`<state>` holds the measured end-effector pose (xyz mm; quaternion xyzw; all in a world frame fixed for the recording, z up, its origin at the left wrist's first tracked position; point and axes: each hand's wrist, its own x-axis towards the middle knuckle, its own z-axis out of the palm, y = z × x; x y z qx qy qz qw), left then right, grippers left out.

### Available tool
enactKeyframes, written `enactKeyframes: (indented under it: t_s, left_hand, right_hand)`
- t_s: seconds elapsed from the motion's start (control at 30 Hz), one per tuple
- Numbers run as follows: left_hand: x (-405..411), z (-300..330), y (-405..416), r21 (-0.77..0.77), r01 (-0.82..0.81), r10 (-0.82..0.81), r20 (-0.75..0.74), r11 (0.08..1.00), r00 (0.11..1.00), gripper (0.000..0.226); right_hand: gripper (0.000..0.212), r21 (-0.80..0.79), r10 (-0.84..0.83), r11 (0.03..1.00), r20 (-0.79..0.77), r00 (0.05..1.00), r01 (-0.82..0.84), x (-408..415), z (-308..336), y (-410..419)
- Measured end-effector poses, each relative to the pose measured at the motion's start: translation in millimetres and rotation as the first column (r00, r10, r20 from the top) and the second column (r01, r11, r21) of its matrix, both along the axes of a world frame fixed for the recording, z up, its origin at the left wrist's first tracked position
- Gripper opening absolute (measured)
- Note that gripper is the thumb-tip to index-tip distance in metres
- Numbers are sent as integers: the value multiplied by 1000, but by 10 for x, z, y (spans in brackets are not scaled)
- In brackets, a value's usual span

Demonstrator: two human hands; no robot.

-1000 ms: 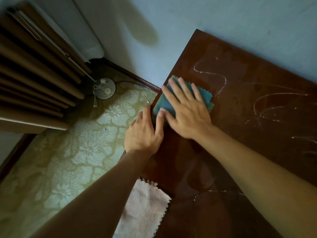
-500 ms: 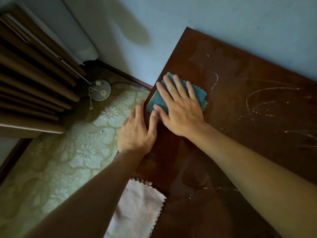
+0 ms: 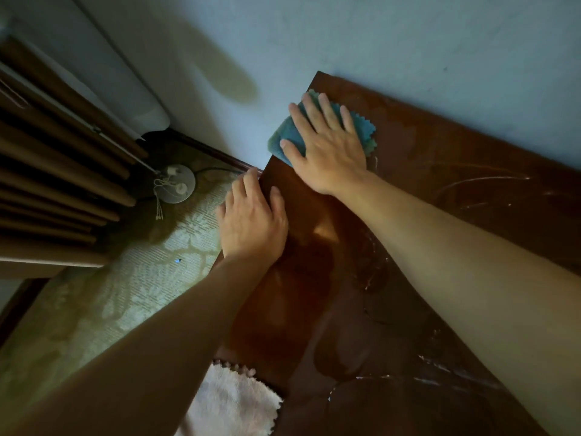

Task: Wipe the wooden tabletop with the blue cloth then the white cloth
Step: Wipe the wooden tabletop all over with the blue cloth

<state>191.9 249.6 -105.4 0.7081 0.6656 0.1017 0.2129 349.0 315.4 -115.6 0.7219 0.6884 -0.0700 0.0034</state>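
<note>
The dark wooden tabletop point(image 3: 440, 190) runs from the far left corner by the wall toward me, with white streaks on its right part. The blue cloth point(image 3: 284, 136) lies folded at the far left corner. My right hand point(image 3: 327, 143) presses flat on it, fingers spread toward the wall. My left hand point(image 3: 251, 220) rests on the table's left edge, fingers apart, holding nothing, a little nearer to me than the cloth. The white cloth point(image 3: 232, 401) lies at the near left edge, partly hidden by my left forearm.
A pale blue wall point(image 3: 408, 42) borders the far side of the table. Left of the table is a patterned green floor point(image 3: 125, 294), brown curtains point(image 3: 47, 168) and a round white lamp base point(image 3: 177, 184) with a cord.
My right hand has pushed the blue cloth away from me toward the far corner by the wall. My left hand has stayed on the left edge, and the two hands are farther apart.
</note>
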Motion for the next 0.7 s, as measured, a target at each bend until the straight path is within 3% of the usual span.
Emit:
enactKeyframes:
  t_s: [0.3,0.5,0.7]
  left_hand:
    - [51,-94,-3,11,24,-24,-49,1000,999,64]
    - [64,-84,-7,-12,28,-28,-68,1000,997,68]
    - [78,-62,-30,-22,15,-17,-67,1000,998,63]
  right_hand:
    - [74,6,131,991,-24,991,-131,3,-2,-316]
    - [70,-5,68,998,12,998,-68,363,10,308]
    - [70,-9,40,999,-5,999,-40,377,27,323]
